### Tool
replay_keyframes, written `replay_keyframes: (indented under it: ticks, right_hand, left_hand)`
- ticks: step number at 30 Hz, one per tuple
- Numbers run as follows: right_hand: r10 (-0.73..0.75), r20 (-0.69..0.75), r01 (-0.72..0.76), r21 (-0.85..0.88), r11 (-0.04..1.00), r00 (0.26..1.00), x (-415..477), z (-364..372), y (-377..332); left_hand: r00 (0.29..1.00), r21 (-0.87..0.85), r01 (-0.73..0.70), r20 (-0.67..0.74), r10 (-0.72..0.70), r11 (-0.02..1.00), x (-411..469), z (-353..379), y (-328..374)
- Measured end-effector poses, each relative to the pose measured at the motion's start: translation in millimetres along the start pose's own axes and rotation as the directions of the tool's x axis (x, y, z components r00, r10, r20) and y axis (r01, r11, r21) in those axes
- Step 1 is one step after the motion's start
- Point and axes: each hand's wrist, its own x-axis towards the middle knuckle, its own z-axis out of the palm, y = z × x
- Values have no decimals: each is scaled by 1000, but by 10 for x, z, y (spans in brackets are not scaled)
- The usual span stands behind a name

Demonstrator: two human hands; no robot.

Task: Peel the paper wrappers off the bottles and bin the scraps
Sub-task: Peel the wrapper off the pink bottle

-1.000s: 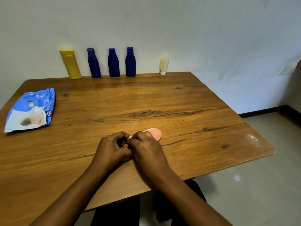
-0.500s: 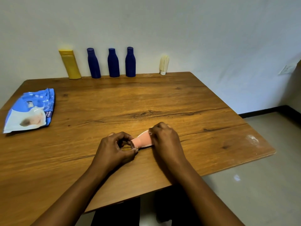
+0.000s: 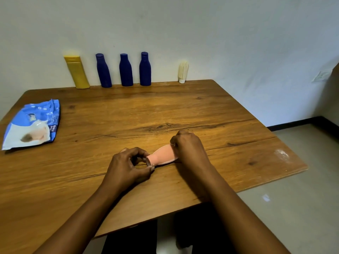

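A small pink bottle (image 3: 163, 155) lies on its side on the wooden table (image 3: 165, 110), its neck pointing left. My left hand (image 3: 128, 166) pinches the neck end with thumb and fingers. My right hand (image 3: 189, 146) grips the bottle's wide end and covers it. Against the back wall stand three dark blue bottles (image 3: 126, 70), a yellow bottle (image 3: 77, 72) leaning at the left, and a small cream tube (image 3: 183, 71) at the right. No paper wrapper or bin is visible.
A blue and white plastic pouch (image 3: 31, 125) lies near the table's left edge. The table's right and near edges drop to a pale floor (image 3: 293, 208). A wall socket (image 3: 321, 76) sits at the far right.
My two hands were bunched together over the pink bottle's neck. My right hand has slid right to the wide end, baring the bottle's middle. The left hand has barely moved.
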Motion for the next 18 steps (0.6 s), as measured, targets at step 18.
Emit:
replay_keyframes:
  ticks: [18]
  right_hand:
    - [-19, 11, 19, 27, 999, 1000, -80, 40, -111]
  left_hand:
    - [1000, -48, 18, 3, -18, 999, 21, 7, -7]
